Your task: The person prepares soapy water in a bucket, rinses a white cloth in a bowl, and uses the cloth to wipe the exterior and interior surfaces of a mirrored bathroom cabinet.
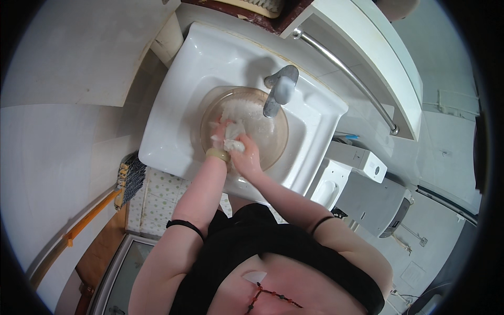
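Note:
A translucent brownish basin [284,145] with sudsy water stands inside the white washbasin [169,130]. Both hands are over its near left part and grip a wet white cloth [235,130]. My left hand [221,132] is low at the water, with bits of the cloth showing on both sides of it; its fingertips are partly hidden. A pale green bangle [217,154] circles that wrist. My right hand [247,155] closes around a bunched end of the cloth, just beside the left wrist.
The metal faucet [280,90] reaches over the basin's far right rim. A curved towel bar [346,71] runs below a white cabinet at the right. A toilet [328,185] and washing machine [370,204] stand right; a mop [128,177] leans left.

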